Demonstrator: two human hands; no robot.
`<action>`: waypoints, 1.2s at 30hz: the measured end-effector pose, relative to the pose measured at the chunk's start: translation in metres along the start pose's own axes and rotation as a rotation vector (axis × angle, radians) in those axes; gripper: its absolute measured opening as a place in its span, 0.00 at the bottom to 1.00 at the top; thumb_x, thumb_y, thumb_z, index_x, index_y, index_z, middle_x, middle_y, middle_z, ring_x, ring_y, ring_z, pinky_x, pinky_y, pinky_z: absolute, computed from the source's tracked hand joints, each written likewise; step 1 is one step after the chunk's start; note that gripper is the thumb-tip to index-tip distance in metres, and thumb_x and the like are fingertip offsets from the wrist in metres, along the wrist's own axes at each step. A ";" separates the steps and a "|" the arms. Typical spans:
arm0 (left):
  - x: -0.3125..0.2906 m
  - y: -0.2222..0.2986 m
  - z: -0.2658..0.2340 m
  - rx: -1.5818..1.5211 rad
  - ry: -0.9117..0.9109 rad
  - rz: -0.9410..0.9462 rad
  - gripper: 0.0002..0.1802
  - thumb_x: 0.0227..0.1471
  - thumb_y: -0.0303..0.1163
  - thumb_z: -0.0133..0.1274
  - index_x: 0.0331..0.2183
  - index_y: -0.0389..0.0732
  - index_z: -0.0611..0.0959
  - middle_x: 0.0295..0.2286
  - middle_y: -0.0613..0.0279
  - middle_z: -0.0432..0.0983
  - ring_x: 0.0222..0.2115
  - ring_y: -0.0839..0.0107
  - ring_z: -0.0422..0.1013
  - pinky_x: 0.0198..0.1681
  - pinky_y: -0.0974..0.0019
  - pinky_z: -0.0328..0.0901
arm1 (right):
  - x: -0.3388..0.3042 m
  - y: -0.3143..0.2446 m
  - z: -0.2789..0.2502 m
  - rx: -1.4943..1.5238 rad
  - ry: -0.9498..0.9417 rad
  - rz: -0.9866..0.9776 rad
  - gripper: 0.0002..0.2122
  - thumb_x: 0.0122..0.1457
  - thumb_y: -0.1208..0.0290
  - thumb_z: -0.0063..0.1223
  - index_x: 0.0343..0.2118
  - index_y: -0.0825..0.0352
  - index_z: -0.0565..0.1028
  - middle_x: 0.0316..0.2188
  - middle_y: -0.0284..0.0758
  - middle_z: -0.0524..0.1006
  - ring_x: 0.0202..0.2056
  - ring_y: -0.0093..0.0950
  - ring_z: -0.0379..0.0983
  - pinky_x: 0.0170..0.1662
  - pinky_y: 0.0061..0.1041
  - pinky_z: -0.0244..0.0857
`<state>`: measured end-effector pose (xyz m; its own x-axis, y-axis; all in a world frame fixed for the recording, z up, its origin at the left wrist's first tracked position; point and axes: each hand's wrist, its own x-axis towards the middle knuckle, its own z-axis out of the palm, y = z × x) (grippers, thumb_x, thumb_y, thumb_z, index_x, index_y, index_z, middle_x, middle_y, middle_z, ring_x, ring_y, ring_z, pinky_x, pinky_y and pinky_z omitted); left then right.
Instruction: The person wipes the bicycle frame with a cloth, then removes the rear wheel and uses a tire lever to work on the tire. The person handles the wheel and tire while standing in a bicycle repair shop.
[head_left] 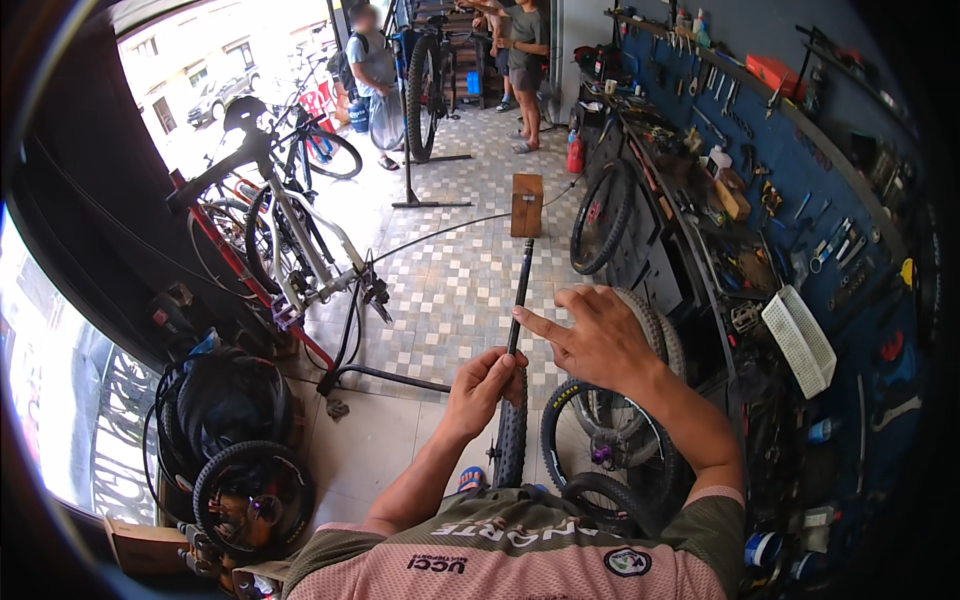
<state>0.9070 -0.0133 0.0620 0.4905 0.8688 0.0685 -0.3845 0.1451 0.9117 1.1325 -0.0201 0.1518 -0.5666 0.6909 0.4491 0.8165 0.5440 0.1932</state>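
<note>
A bicycle wheel (511, 440) stands edge-on in front of me. Its lower stretch shows a knobbly black tyre, and the upper stretch looks like a narrow, smooth black rim (524, 272). My left hand (488, 385) is closed around the wheel where these two stretches meet, thumb on top. To the right of the rim hovers my right hand (600, 335), fingers apart and index finger stretched out. That fingertip reaches the rim's edge; whether it touches cannot be made out. Nothing shows in the right hand.
A wooden box (527, 205) is just beyond the wheel. At left, a white bike frame (320, 240) hangs on a red stand, above piled tyres (225, 405). More wheels (610, 430) lean at right beside a cluttered workbench (690, 190). Several people stand at the back.
</note>
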 end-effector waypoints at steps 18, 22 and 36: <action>-0.005 0.009 -0.001 0.049 -0.009 0.039 0.18 0.73 0.39 0.46 0.42 0.31 0.80 0.20 0.68 0.67 0.19 0.79 0.63 0.27 0.70 0.64 | 0.020 0.029 0.000 -0.145 0.088 0.020 0.37 0.53 0.70 0.64 0.68 0.36 0.69 0.42 0.33 0.68 0.44 0.33 0.68 0.51 0.38 0.66; -0.007 0.007 -0.006 0.105 0.009 0.024 0.19 0.73 0.40 0.46 0.43 0.33 0.82 0.21 0.71 0.69 0.22 0.80 0.67 0.29 0.73 0.65 | 0.029 0.027 -0.007 -0.137 0.039 0.039 0.35 0.54 0.70 0.63 0.67 0.40 0.69 0.44 0.35 0.69 0.46 0.33 0.70 0.51 0.39 0.67; -0.005 0.012 -0.013 -0.152 -0.017 0.017 0.19 0.72 0.42 0.47 0.43 0.33 0.80 0.20 0.71 0.65 0.20 0.80 0.60 0.27 0.70 0.64 | 0.036 0.029 0.000 -0.119 0.073 0.051 0.36 0.54 0.68 0.64 0.68 0.39 0.69 0.41 0.34 0.69 0.44 0.33 0.69 0.48 0.36 0.66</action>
<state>0.8895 -0.0095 0.0674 0.4952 0.8639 0.0915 -0.5066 0.2016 0.8383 1.1356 0.0202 0.1733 -0.5178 0.6772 0.5227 0.8540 0.4454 0.2689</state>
